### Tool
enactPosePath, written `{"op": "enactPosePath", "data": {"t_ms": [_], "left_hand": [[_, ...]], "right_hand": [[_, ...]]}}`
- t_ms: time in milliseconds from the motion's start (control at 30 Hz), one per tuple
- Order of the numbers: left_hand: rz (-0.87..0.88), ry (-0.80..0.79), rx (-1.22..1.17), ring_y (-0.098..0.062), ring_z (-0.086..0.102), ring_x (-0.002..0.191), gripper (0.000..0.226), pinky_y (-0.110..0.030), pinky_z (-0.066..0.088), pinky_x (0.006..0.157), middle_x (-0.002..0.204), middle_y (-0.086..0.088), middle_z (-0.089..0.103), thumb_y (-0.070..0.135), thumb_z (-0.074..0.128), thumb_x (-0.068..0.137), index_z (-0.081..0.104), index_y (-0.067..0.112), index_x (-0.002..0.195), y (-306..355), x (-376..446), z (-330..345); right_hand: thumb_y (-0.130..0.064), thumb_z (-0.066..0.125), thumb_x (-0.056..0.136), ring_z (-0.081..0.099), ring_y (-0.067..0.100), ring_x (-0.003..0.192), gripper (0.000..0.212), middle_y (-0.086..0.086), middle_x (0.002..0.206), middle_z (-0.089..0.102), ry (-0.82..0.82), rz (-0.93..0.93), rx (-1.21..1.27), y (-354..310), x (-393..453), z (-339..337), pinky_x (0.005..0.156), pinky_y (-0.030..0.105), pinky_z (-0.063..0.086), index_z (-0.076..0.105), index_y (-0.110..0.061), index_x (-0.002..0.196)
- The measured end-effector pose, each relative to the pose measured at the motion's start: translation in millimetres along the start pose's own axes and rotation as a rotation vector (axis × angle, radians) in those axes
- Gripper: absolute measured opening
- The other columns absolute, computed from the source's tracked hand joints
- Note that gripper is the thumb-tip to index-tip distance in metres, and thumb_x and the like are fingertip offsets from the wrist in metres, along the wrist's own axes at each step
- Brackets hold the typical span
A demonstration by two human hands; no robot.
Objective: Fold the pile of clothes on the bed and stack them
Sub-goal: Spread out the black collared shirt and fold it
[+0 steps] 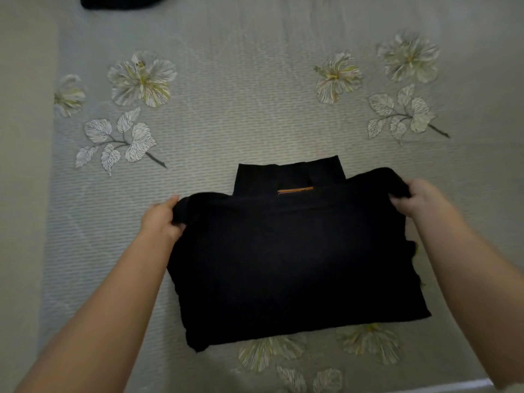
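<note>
On the floral bedspread (255,114) before you lies the black garment (292,265), partly folded. Your left hand (161,219) pinches its far left corner; your right hand (419,198) pinches its far right corner. Another dark item (119,1) lies at the far edge.

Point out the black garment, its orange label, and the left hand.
black garment (295,265): head view, middle of the folded front panel.
orange label (295,190): head view, middle of the strip.
left hand (161,218): head view, back of hand.
</note>
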State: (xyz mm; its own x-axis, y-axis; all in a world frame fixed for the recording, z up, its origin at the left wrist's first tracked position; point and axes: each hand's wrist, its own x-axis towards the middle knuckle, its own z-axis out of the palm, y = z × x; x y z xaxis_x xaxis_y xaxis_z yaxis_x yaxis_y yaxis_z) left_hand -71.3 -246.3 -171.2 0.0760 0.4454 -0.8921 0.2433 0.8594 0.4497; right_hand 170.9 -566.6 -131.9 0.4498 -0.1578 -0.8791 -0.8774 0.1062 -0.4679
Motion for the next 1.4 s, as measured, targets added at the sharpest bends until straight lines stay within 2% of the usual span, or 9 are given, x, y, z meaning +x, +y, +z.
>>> {"op": "enactPosePath", "data": {"t_ms": [67, 167, 300, 467, 633, 767, 967, 1167, 1400], "left_hand": [[0.008, 0.000, -0.223, -0.013, 0.067, 0.065, 0.021, -0.021, 0.055, 0.056, 0.072, -0.010, 0.066, 0.016, 0.037, 0.100, 0.050, 0.001, 0.104, 4, -5, 7], [0.213, 0.070, -0.653, -0.022, 0.050, 0.120, 0.048, -0.028, 0.039, 0.100, 0.117, -0.009, 0.049, 0.026, 0.032, 0.101, 0.016, 0.011, 0.143, 8, -14, 7], [0.710, 0.193, 0.118, -0.010, 0.047, 0.117, 0.062, -0.016, 0.037, 0.095, 0.133, -0.004, 0.044, 0.013, 0.042, 0.096, 0.006, 0.016, 0.147, -26, -44, 7], [0.878, 0.228, 0.986, -0.031, 0.027, 0.136, 0.064, -0.039, 0.020, 0.114, 0.148, -0.018, 0.028, 0.021, 0.051, 0.093, 0.018, 0.002, 0.145, -61, -36, 12], [0.802, 0.282, 0.956, -0.034, 0.031, 0.130, 0.071, -0.038, 0.024, 0.108, 0.141, -0.024, 0.032, 0.031, 0.054, 0.091, 0.014, 0.013, 0.147, -33, -23, 48], [0.835, 0.201, 0.764, -0.022, 0.032, 0.134, 0.055, -0.022, 0.022, 0.106, 0.146, -0.010, 0.035, 0.018, 0.051, 0.093, 0.029, 0.014, 0.143, -19, -9, 53], [0.837, 0.374, 0.621, -0.020, 0.038, 0.131, 0.048, -0.020, 0.024, 0.105, 0.142, -0.010, 0.042, 0.014, 0.049, 0.094, 0.036, 0.011, 0.140, -13, 10, 34], [0.642, 0.500, 0.863, -0.038, 0.038, 0.127, 0.061, -0.038, 0.028, 0.104, 0.140, -0.024, 0.039, 0.023, 0.045, 0.095, 0.015, 0.002, 0.145, -1, 11, 51], [0.836, 0.417, 1.062, -0.037, 0.032, 0.127, 0.066, -0.044, 0.026, 0.105, 0.136, -0.025, 0.035, 0.025, 0.051, 0.092, 0.017, 0.005, 0.145, -56, -37, 7]], "right_hand": [[0.007, 0.024, 0.091, 0.059, 0.019, 0.106, 0.028, 0.016, 0.116, 0.058, 0.005, -0.053, 0.107, -1, 4, 9, 0.079, 0.009, 0.047, 0.051, 0.003, 0.099], [-0.009, 0.023, 0.100, 0.031, 0.026, 0.136, 0.044, 0.018, 0.150, 0.021, 0.088, -0.249, 0.278, 1, 15, 8, 0.103, 0.025, 0.030, 0.019, 0.000, 0.143], [-0.006, 0.032, 0.097, 0.049, -0.009, 0.109, 0.046, 0.024, 0.141, 0.033, 0.199, -0.627, -0.275, 11, 21, -8, 0.094, 0.010, 0.038, 0.024, 0.004, 0.141], [-0.026, 0.057, 0.089, 0.038, 0.034, 0.128, 0.065, 0.020, 0.140, 0.040, 0.177, -0.791, -1.050, 27, 40, -15, 0.107, 0.039, 0.030, 0.027, -0.002, 0.141], [-0.027, 0.064, 0.085, 0.031, 0.036, 0.130, 0.066, 0.022, 0.141, 0.035, 0.044, -0.951, -1.249, 9, 51, 8, 0.108, 0.039, 0.024, 0.033, -0.015, 0.142], [-0.010, 0.064, 0.083, 0.051, 0.033, 0.113, 0.032, 0.023, 0.117, 0.057, -0.125, -1.014, -1.334, -11, 66, 19, 0.097, 0.032, 0.034, 0.063, -0.003, 0.114], [-0.005, 0.059, 0.086, 0.052, -0.013, 0.055, 0.019, -0.003, 0.071, 0.054, 0.012, -0.900, -0.836, -33, 80, 21, 0.058, 0.001, 0.037, 0.063, 0.004, 0.103], [-0.022, 0.043, 0.094, 0.053, 0.029, 0.110, 0.033, 0.016, 0.119, 0.058, 0.327, -0.777, -0.703, -26, 81, 47, 0.089, 0.029, 0.038, 0.056, 0.000, 0.116], [-0.023, 0.045, 0.093, 0.046, 0.033, 0.114, 0.044, 0.025, 0.125, 0.048, 0.211, -0.964, -0.921, 24, 31, -13, 0.096, 0.031, 0.032, 0.045, 0.003, 0.128]]}}
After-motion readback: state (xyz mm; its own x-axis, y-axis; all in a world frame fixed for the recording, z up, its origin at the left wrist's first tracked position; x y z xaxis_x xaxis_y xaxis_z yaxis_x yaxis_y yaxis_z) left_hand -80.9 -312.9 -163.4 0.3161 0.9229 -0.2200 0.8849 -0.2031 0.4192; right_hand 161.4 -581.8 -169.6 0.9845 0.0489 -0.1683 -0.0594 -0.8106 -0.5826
